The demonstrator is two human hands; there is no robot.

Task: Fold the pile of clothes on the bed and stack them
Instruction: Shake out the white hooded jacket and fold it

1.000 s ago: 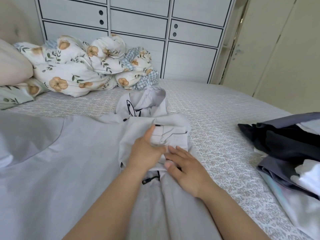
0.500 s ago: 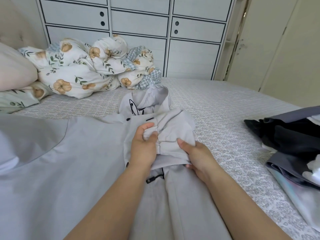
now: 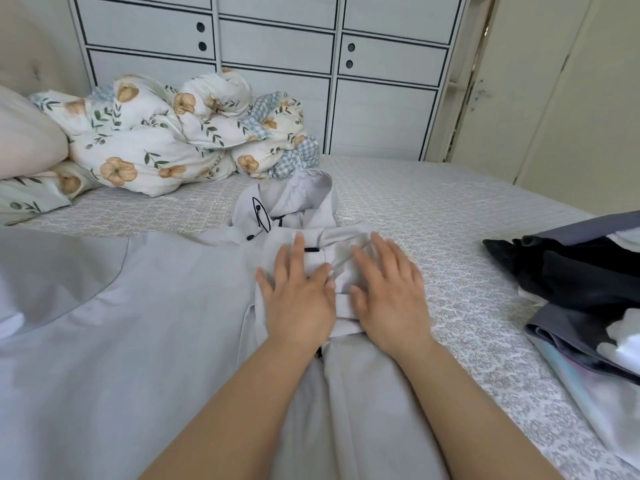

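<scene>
I see both hands laid flat, side by side, on a folded part of a light grey garment that spreads across the near half of the bed. My left hand rests palm down with its fingers straight and slightly spread, gripping nothing; its fingertips reach toward a small black tab on the cloth. My right hand lies just beside it, also flat and relaxed, fingers extended over the folded bundle, a little blurred at the tips. The thumbs of the two hands sit close together, nearly touching, over a narrow band of the fabric. Beyond the fingertips the grey garment rises into a rumpled section with black trim and a couple of dark buttons. The rest of the cloth runs down under both forearms toward me and far out to the left. At the right edge of the bed lies the pile of clothes, a loose heap of black, dark grey and white pieces, well apart from my hands. At the far left a floral duvet is bunched up against a pale pillow, and behind it stands a white cabinet with dark-lined drawer fronts.
</scene>
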